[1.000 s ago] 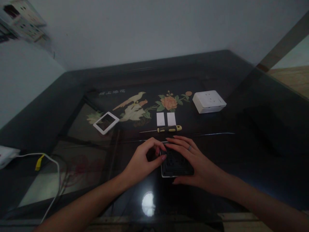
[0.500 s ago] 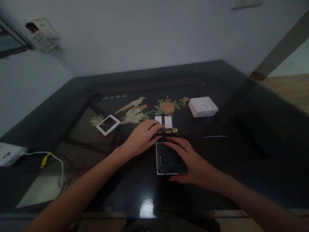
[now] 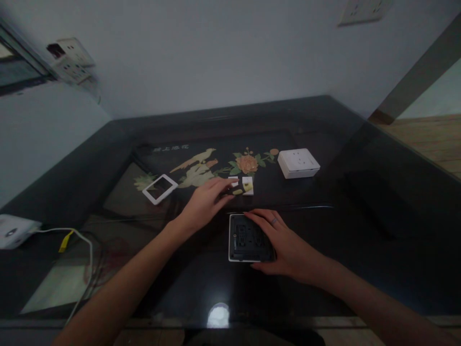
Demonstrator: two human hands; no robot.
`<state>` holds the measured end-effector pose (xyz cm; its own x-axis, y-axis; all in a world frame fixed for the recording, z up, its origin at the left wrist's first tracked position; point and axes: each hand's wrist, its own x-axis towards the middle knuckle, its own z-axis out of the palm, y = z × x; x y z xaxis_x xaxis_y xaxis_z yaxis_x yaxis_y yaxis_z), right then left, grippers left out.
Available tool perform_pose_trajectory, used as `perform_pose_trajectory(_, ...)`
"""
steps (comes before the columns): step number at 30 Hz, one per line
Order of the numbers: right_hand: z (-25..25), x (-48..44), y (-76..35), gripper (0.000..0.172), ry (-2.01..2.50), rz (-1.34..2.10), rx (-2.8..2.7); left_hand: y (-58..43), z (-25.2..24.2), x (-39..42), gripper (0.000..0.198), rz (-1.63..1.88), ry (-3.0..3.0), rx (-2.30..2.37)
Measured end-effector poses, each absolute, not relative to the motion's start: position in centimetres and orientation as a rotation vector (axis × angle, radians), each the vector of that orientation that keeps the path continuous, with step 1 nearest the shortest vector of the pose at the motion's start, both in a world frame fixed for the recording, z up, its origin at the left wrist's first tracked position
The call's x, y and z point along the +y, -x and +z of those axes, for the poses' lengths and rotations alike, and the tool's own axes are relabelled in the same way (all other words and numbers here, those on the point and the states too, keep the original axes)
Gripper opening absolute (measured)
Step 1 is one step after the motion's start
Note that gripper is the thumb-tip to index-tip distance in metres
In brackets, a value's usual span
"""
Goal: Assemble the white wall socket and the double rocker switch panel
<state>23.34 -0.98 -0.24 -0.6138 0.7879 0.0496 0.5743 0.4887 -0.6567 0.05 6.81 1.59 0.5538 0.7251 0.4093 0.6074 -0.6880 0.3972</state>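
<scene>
A square socket panel lies on the dark glossy table, its black back facing up and its white rim showing. My right hand grips the panel's right side, thumb at the near edge and fingers at the far edge. Beyond it, my left hand is closed on a black and yellow screwdriver handle, tilted over two small white pieces. One white piece shows beside the handle; the other is partly covered by my left fingers.
A white frame lies to the left. At the back right sits a white socket box. A white device with a white cable and yellow tag is at the far left. The table meets the wall behind.
My left hand has taken hold of the screwdriver, which is now tilted and slightly lifted. My right hand still holds the panel. The view has shifted slightly.
</scene>
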Motion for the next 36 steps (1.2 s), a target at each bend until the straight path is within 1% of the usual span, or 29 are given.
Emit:
perform_pose_trajectory(1,-0.3,-1.0,-23.3,0.088,1.142,0.864,-2.395,0.5,2.4,6.4,0.038,0.953,-2.494,1.174)
perform_pose_trajectory(3,-0.5,-1.0,-23.3,0.087,1.138,0.854,-2.394,1.5,3.8,5.5,0.043,1.336,-2.050,1.200)
perform_pose_trajectory(5,-0.6,-0.9,-23.2,0.087,1.135,0.840,-2.394,2.2,4.5,4.7,0.044,1.562,-1.622,1.102)
perform_pose_trajectory(7,-0.7,-0.9,-23.1,0.086,1.139,0.832,-2.396,2.5,4.4,4.1,0.043,1.622,-1.311,0.982)
perform_pose_trajectory(10,-0.7,-0.9,-23.0,0.085,1.152,0.838,-2.401,2.1,3.4,3.7,0.041,1.568,-1.095,0.893)
perform_pose_trajectory(13,-0.6,-0.9,-23.0,0.085,1.161,0.842,-2.402,1.5,2.5,3.4,0.043,1.531,-1.105,0.880)
perform_pose_trajectory(18,-0.7,-0.9,-23.1,0.083,1.153,0.817,-2.414,1.5,2.2,2.9,0.060,1.549,-1.248,0.928)
perform_pose_trajectory(36,-0.6,-0.8,-23.0,0.085,1.129,0.831,-2.380,1.2,2.7,2.1,0.055,1.550,-1.456,1.003)
